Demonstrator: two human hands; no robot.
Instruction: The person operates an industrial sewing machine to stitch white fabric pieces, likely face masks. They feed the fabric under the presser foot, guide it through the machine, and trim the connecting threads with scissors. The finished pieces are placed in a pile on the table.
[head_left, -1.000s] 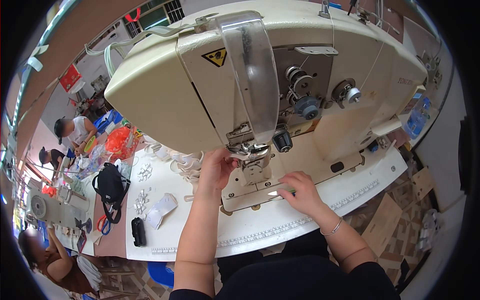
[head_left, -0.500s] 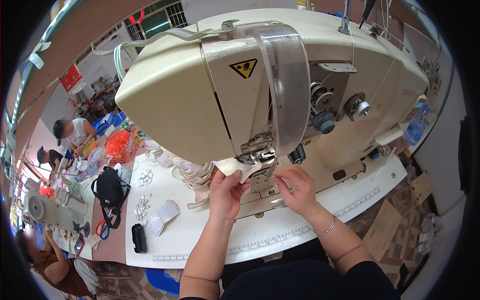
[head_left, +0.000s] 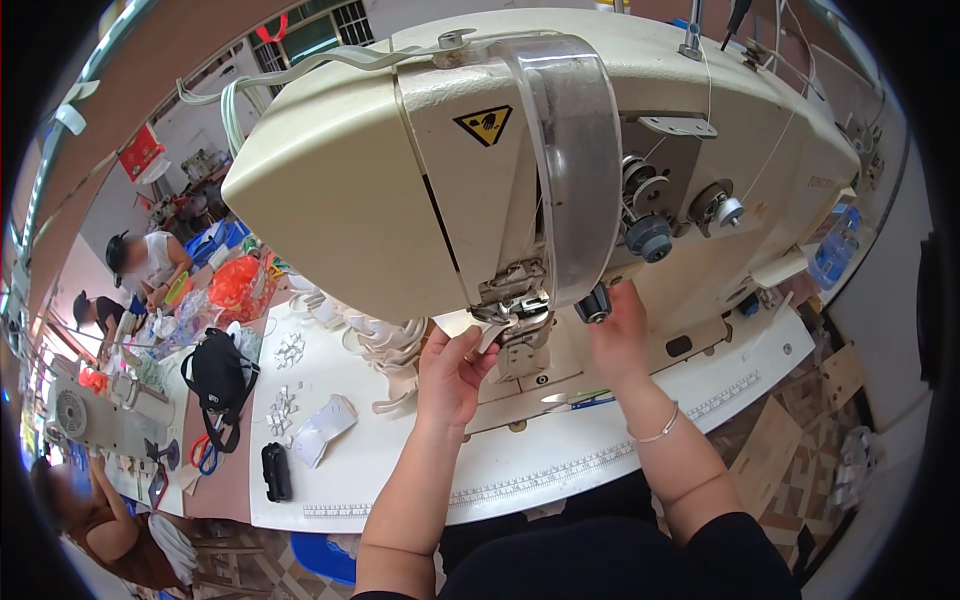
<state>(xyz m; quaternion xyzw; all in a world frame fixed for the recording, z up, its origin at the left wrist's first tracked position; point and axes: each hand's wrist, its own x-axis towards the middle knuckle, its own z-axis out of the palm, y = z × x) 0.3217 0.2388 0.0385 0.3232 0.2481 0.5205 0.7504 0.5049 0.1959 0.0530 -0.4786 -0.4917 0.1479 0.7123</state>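
Observation:
My left hand (head_left: pixel 455 375) pinches the edge of a cream fabric piece (head_left: pixel 457 324) between thumb and fingers. The piece lies beneath the presser foot (head_left: pixel 522 308) of a large cream sewing machine (head_left: pixel 330 200). My right hand (head_left: pixel 622 340) is raised by the machine's body, just right of a black knob (head_left: pixel 594 304); its fingertips are blurred and partly out of sight, so its grip does not show. Below it, a pair of thread snips (head_left: pixel 580 402) lies on the machine bed. Several curved cream fabric pieces (head_left: pixel 390 350) are heaped left of my left hand.
On the white table (head_left: pixel 400 480) are small white bits (head_left: pixel 281 410), a clear plastic piece (head_left: pixel 325 430), a black case (head_left: pixel 276 472) and a printed ruler strip (head_left: pixel 560 478) along the front. A black bag (head_left: pixel 220 375) and scissors (head_left: pixel 206 456) lie further left. Other people sit beyond.
My right hand has moved up and right from beside the presser foot to next to the black knob, uncovering the thread snips. My left hand stays on the fabric piece.

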